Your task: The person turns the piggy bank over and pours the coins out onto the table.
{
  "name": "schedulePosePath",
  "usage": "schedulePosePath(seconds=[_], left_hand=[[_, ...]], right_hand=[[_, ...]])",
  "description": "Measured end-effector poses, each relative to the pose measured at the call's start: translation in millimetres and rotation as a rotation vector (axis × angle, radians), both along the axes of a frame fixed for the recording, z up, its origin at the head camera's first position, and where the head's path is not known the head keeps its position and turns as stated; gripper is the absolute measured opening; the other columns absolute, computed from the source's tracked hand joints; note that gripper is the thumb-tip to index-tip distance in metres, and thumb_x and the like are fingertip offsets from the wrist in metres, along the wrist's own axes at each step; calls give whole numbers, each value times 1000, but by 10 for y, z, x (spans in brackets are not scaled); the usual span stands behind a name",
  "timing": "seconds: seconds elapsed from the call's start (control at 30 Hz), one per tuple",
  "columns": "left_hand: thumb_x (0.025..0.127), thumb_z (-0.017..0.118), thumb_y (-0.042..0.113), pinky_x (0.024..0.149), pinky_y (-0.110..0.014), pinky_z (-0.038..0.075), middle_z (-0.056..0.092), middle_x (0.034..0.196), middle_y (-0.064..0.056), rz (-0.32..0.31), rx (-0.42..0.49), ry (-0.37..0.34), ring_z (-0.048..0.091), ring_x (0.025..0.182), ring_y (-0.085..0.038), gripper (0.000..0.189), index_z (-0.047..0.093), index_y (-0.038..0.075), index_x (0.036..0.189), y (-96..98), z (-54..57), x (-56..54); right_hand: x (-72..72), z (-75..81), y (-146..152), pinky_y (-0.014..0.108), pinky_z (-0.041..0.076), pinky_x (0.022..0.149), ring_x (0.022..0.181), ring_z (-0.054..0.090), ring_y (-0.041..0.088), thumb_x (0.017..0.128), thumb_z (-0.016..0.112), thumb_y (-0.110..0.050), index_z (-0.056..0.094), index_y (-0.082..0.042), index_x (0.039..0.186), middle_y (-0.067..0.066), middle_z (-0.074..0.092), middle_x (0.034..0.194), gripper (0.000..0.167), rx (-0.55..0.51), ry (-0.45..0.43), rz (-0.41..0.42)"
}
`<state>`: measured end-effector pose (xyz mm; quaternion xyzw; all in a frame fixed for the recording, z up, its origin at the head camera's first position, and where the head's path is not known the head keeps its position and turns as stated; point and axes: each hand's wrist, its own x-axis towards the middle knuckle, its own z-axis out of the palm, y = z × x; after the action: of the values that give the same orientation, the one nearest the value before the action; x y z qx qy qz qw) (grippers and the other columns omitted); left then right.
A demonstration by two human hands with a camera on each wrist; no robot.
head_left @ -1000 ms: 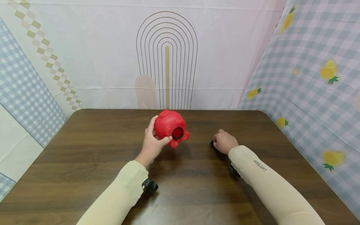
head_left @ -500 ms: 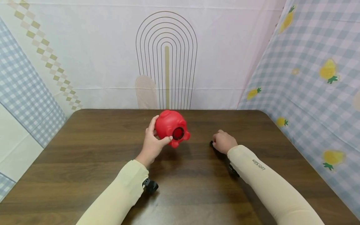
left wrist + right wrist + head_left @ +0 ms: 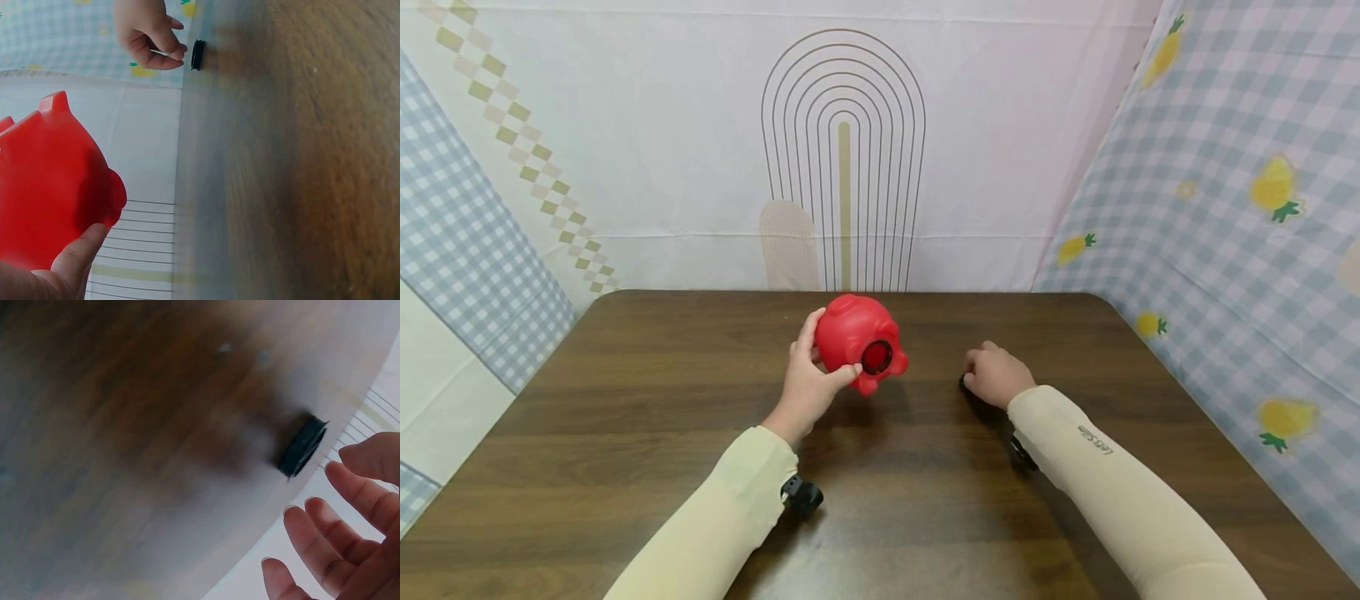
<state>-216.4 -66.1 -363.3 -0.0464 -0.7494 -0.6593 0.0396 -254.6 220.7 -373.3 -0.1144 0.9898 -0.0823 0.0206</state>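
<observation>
1. The red piggy bank (image 3: 854, 327) is up off the table (image 3: 662, 433), tilted, dark-rimmed opening (image 3: 877, 357) showing!
2. Left hand (image 3: 808, 383) grips the bank's left side, thumb and fingers around it.
3. Right of the bank, a black cap (image 3: 302, 447) rests on the table.
4. Right hand (image 3: 997, 377), also right of the bank, is beside the cap, fingers loosely bent, slightly apart.

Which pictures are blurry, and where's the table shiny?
Head view: mostly sharp, pale shine on the table near the bottom, soft shadow below the red toy; left wrist view: table hazy mid-picture; right wrist view: dim, table blurry, black cap clearer.
</observation>
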Motion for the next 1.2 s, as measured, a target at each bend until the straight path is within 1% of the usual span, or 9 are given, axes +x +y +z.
schedulePosePath(seconds=[0.17, 0.33, 0.6, 0.73, 0.9, 1.07, 1.2], left_hand=[[76, 72, 11, 87, -46, 54, 36, 136, -11, -5, -7, 6, 41, 122, -32, 84, 30, 28, 147, 6, -1, 10], [75, 73, 12, 86, -46, 54, 36, 136, -11, -6, -20, 12, 41, 122, -32, 85, 30, 29, 147, 4, -6, 18], [75, 74, 12, 84, -45, 55, 36, 136, -8, -18, -33, -4, 39, 123, -31, 87, 30, 33, 147, 5, -5, 40], [74, 74, 13, 84, -44, 54, 37, 134, -9, -21, -30, 5, 41, 121, -31, 87, 30, 33, 147, 10, -22, 46], [74, 73, 13, 83, -44, 54, 37, 134, -11, -22, -35, 27, 41, 121, -32, 86, 31, 32, 147, 19, -41, 54], [74, 73, 14, 81, -43, 55, 38, 133, -10, -30, -48, 52, 42, 120, -33, 85, 32, 32, 146, 29, -23, 86], [74, 74, 14, 81, -43, 55, 38, 132, -11, -42, -68, 71, 43, 119, -32, 85, 33, 30, 146, 33, -8, 109]], right_hand=[[-4, 27, -53, 43, 52, 69, 82, 59, 25, 90, 57, -16, 68, -7, 103, 14, 57, 103, 20, -55, 9, 2], [13, 56, -123, 43, 51, 73, 85, 59, 26, 92, 56, -17, 68, -6, 107, 14, 58, 105, 22, -94, 24, 15], [17, 82, -207, 44, 50, 83, 93, 60, 28, 90, 58, -16, 69, -5, 106, 14, 61, 103, 22, -170, 51, 41], [2, 94, -235, 43, 50, 85, 94, 60, 27, 91, 60, -18, 69, -4, 106, 14, 62, 103, 22, -218, 34, 45], [6, 122, -269, 42, 51, 84, 96, 61, 27, 93, 60, -19, 68, -3, 106, 14, 63, 102, 22, -319, 9, 60], [40, 153, -305, 43, 51, 85, 98, 61, 27, 95, 59, -21, 66, -2, 112, 13, 63, 106, 26, -395, -27, 59], [73, 181, -345, 43, 50, 86, 98, 61, 28, 95, 59, -21, 65, -2, 113, 12, 65, 107, 27, -440, -38, 54]])
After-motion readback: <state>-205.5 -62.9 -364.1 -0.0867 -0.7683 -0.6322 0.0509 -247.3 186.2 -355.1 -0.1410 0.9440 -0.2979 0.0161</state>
